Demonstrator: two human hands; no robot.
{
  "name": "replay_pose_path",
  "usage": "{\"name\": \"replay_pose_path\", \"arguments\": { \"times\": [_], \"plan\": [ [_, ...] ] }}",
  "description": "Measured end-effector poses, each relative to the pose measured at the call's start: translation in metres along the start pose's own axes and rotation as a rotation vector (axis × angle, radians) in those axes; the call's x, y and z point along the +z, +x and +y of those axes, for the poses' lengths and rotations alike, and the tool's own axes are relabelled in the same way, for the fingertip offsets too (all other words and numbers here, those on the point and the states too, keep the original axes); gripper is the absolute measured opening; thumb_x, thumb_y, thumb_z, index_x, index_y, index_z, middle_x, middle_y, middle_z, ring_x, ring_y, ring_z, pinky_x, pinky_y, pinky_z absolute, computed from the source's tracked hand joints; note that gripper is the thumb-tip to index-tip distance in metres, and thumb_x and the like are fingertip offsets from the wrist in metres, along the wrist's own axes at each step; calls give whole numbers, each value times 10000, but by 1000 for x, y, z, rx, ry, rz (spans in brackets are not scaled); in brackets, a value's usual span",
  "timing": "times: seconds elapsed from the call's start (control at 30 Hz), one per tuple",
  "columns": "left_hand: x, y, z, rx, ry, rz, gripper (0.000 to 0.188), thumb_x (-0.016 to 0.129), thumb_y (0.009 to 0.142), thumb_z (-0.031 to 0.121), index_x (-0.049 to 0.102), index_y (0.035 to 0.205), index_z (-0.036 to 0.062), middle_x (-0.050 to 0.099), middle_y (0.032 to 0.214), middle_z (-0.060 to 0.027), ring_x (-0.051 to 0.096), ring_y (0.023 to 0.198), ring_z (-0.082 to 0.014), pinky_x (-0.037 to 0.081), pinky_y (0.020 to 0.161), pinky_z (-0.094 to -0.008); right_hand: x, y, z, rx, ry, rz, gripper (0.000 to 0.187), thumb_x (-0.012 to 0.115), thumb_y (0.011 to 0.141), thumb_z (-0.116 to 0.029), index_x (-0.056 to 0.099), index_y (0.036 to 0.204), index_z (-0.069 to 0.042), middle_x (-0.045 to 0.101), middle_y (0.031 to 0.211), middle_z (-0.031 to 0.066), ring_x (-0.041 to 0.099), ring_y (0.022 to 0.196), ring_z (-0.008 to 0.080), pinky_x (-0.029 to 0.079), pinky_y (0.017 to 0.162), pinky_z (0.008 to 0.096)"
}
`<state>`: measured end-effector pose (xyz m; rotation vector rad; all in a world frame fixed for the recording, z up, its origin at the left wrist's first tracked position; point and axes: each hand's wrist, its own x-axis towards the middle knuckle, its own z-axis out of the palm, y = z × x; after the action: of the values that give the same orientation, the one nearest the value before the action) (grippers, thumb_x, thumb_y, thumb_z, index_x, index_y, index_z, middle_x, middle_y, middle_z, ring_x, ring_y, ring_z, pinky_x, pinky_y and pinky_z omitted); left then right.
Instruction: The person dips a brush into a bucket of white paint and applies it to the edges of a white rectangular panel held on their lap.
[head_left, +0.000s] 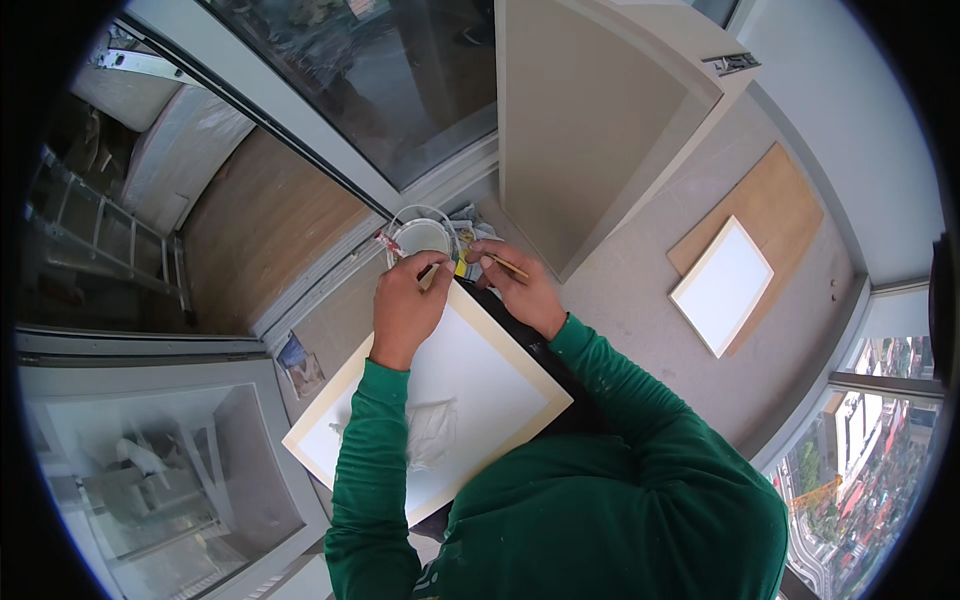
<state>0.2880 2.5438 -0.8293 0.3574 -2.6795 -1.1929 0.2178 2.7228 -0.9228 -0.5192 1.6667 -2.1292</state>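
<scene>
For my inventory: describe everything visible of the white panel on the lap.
The white panel is flat and four-sided, with a cream border, perhaps wood. It appears to rest across the lap, one corner pointing away. A crumpled-looking whitish piece lies on it; the left sleeve hides part. The left hand's grip is near the far corner; contact is unclear.

Bucket [406, 225] partly hidden, distant buildings [858, 432] seemingly blurred

Pretty sure I was in a high-rise unit mid-refurb: city rooftops [895, 500] way below the window [872, 384], a ladder [100, 221] and plastic-wrapped bulky stuff [190, 140] past the glass-panel frame [275, 100], white bucket [421, 221] out here. Flat or office, couldn't tell.
</scene>
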Motion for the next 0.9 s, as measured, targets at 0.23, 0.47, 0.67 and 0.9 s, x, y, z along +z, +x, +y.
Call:
{"name": "replay_pose_path", "arguments": {
  "times": [0.23,0.47,0.67,0.9],
  "plan": [
    [12,-14,0,122,390,149,349,676,1052,276,736,1311,50,736,1284,-193,695,1182,-391,497,1048,-508,-5,2,15,-43,15,22,296,598,1123,-90,666,1404,-25,753,1180,83,690,899,148,610,831,306],
    [23,-70,30,394,583,-69,564,709,1013,335,614,1497,60,438,1668,-232,367,1579,-429,196,1289,-657,-20,13,14,58,-19,-7,373,538,1172,-258,660,1425,-11,724,1197,78,682,879,149,563,846,308],
    [-39,-70,3,145,571,319,437,743,997,241,692,1375,28,551,1569,-247,509,1468,-441,352,1221,-592,-27,46,45,158,2,-67,350,544,1165,-269,707,1361,-28,737,1131,70,674,833,146,555,818,314],
    [-64,-75,-48,-97,401,466,314,773,981,218,750,1205,-1,732,1276,-224,692,1171,-429,531,1005,-509,10,141,119,-117,-590,-200,177,728,955,-145,774,1099,-53,802,1029,166,784,861,327,619,816,432]
  ]
}}
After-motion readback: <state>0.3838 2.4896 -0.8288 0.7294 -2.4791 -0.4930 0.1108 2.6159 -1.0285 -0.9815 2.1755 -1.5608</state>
